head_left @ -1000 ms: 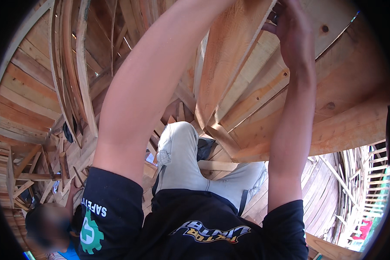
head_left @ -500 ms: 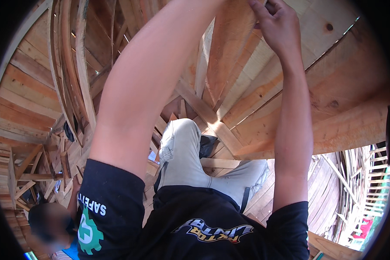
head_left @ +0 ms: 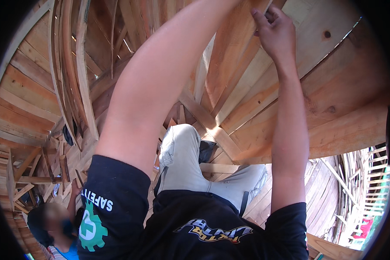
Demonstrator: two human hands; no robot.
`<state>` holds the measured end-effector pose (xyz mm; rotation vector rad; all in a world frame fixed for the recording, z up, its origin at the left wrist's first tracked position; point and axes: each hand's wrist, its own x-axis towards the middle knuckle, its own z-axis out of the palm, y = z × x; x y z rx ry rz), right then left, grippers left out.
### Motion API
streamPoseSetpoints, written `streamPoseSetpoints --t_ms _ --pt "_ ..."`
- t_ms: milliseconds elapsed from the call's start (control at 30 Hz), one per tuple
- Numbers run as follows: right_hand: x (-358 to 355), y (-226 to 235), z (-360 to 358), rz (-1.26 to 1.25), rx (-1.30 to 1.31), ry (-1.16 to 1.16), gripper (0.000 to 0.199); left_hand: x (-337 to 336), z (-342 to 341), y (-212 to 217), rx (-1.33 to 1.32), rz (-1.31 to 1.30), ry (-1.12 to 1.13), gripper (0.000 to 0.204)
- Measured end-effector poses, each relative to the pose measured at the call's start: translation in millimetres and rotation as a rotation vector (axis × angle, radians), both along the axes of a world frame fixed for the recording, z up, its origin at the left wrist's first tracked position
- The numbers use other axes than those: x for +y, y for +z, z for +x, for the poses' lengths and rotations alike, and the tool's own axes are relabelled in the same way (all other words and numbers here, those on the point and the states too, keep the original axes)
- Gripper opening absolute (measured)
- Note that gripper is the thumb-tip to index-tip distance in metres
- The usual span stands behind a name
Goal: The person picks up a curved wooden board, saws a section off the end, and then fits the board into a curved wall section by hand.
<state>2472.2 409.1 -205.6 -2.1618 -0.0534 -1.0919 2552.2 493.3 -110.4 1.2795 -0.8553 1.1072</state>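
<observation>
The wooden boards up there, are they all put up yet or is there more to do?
Many boards already sit side by side over the beams. The right hand is touching one plank now; the left hand is out of view above. More loose wood lies below, so there may be more to do.

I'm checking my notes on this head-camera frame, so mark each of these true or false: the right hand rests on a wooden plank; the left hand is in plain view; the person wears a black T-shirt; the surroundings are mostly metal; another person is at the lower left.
1. The right hand rests on a wooden plank: true, its fingers touch the wood.
2. The left hand is in plain view: false, the left forearm runs out of the top edge and the hand is unseen.
3. The person wears a black T-shirt: true.
4. The surroundings are mostly metal: false, they are wooden boards.
5. Another person is at the lower left: true.
</observation>
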Motion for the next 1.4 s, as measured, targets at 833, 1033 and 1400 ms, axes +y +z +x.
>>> streamPoseSetpoints --t_ms 833,1033,1400 --pt "14.6 40.7 -14.3 -0.074 0.241 -0.142 0.025 5.0 -6.2 8.2 0.051 0.035 -0.052 0.105" --pt "16.7 38.2 -15.8 -0.050 0.214 -0.136 0.023 5.9 -6.4 7.4 0.034 0.102 0.049 0.111" --pt "12.0 38.9 -23.4 -0.063 0.283 -0.144 0.023 3.3 -27.3 6.5 0.078 0.112 0.130 0.105"
